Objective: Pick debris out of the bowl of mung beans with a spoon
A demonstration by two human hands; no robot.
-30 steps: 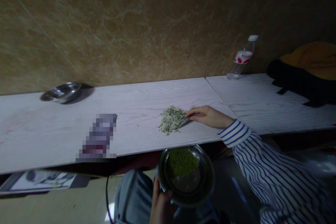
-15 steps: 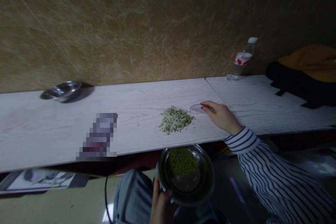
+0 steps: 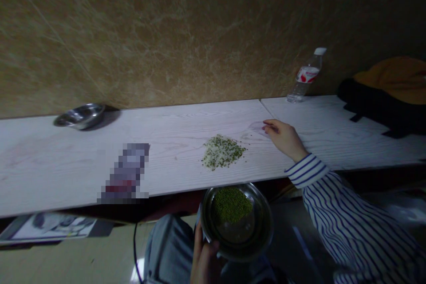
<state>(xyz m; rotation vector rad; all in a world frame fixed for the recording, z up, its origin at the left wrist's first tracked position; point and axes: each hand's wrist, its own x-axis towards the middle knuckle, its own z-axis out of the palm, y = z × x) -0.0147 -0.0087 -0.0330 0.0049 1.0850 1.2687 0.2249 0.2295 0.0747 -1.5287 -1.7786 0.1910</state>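
Here we are pinching one thin, clear, curved piece [image 3: 257, 128] in our right hand [image 3: 286, 139], the thumb and fingertips pressing together on its right end. With our left hand [image 3: 204, 258] we are gripping one steel bowl [image 3: 237, 233], the thumb lying at its near-left rim; how the fingers are bending underneath, we cannot tell. We are counting two steel bowls: the held one, carrying green beans [image 3: 232, 204] just below the front edge of the table [image 3: 176, 125], and a second bowl [image 3: 90, 119] sitting at the left near the wall. One pile of green and white grains [image 3: 222, 152] is lying beyond the held bowl. One bottle [image 3: 306, 74] is standing at the right. The clear piece is pointing its free end leftward, its long axis running roughly along the table; we are holding it to the right of the pile, and whether it is touching the tabletop, we cannot tell.
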